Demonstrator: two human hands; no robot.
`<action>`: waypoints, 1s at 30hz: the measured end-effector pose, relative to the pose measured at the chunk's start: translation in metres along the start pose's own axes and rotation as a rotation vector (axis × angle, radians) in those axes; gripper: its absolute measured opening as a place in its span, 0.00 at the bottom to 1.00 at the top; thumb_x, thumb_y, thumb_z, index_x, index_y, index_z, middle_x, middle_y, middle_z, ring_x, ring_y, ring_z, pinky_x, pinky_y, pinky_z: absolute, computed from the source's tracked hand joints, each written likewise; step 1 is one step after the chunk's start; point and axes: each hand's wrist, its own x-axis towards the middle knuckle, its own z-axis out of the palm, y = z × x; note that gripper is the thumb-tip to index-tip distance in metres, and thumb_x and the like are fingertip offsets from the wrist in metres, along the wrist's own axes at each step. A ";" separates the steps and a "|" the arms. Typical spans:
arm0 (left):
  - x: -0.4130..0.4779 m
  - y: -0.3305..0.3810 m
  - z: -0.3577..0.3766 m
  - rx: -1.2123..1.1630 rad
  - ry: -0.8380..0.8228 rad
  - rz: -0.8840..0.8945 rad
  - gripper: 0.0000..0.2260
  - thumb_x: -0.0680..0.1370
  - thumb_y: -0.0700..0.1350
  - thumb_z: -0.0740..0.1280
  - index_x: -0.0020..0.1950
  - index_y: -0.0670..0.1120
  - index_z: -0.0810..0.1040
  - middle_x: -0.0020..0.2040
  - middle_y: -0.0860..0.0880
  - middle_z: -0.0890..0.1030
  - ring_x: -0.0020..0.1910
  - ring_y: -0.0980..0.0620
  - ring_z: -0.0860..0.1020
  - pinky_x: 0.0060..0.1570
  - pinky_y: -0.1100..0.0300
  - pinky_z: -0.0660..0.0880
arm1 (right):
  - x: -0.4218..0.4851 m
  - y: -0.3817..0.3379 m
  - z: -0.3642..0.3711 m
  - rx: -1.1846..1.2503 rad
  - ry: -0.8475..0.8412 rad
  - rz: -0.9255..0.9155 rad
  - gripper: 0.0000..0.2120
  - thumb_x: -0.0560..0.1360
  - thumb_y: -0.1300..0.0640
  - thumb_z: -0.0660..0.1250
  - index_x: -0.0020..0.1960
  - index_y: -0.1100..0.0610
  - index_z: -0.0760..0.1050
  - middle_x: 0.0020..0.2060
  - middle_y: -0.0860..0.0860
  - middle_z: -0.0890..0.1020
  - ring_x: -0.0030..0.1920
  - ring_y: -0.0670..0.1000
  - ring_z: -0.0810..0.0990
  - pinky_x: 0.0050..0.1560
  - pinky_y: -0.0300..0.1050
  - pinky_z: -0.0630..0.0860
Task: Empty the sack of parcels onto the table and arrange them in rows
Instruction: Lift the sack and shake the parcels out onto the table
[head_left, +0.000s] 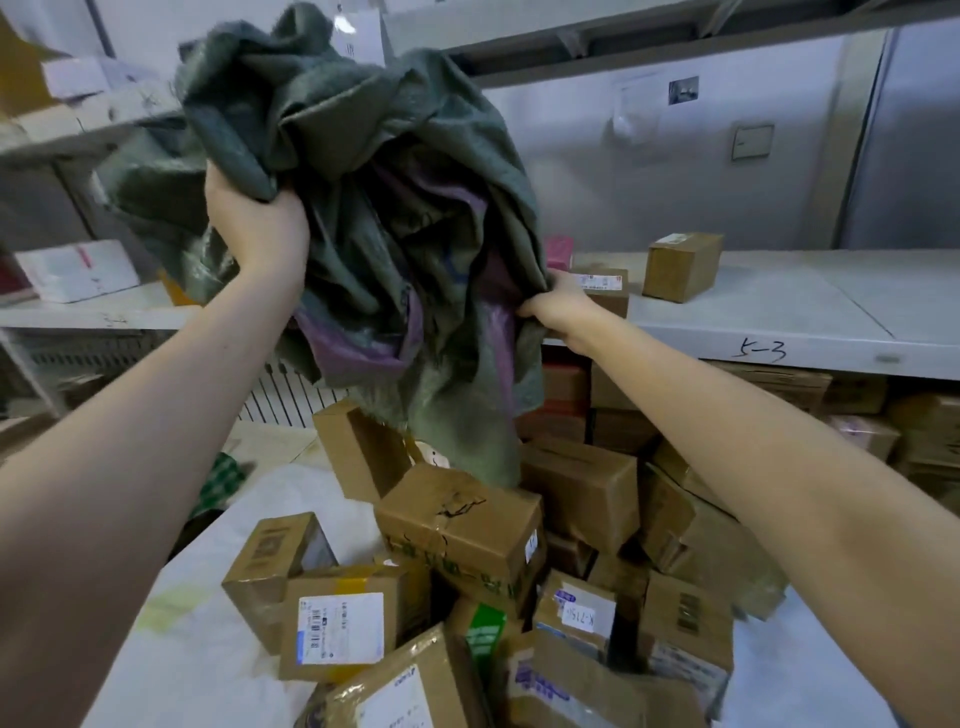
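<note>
A limp grey-green woven sack (374, 223) with purple patches hangs upside down above the table, its open mouth just over the boxes. My left hand (254, 223) grips a bunch of the sack high on the left. My right hand (558, 306) pinches its right edge lower down. Beneath it, several brown cardboard parcels (462, 525) lie in a jumbled heap on the white-covered table (208, 649), some with white shipping labels. I cannot tell whether anything is still inside the sack.
A white shelf (779, 312) marked "5-3" runs behind the table with two small boxes (680, 265) on it. More cartons (857, 405) are stacked under it at right. A left shelf holds a white parcel (78, 270). A checked green cloth (223, 483) lies by the table's left edge.
</note>
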 end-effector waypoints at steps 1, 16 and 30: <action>0.002 -0.009 -0.002 0.025 0.006 -0.035 0.11 0.77 0.41 0.64 0.56 0.52 0.70 0.50 0.59 0.75 0.54 0.61 0.74 0.56 0.74 0.67 | 0.003 0.003 0.000 -0.016 0.024 -0.009 0.23 0.72 0.72 0.64 0.66 0.62 0.71 0.56 0.59 0.79 0.55 0.56 0.78 0.55 0.50 0.77; 0.006 0.013 -0.003 -0.163 -0.012 -0.174 0.22 0.75 0.40 0.63 0.69 0.47 0.66 0.59 0.53 0.74 0.61 0.54 0.74 0.67 0.60 0.69 | 0.006 -0.022 0.008 0.210 0.340 -0.249 0.19 0.74 0.73 0.55 0.60 0.59 0.73 0.51 0.53 0.80 0.55 0.54 0.78 0.61 0.50 0.76; 0.001 0.029 -0.018 -0.497 -0.154 -0.596 0.09 0.82 0.42 0.59 0.60 0.44 0.75 0.42 0.48 0.85 0.43 0.49 0.82 0.45 0.53 0.82 | 0.001 -0.031 0.027 -0.245 -0.269 -0.465 0.69 0.54 0.41 0.82 0.78 0.59 0.41 0.77 0.55 0.52 0.77 0.52 0.54 0.76 0.54 0.55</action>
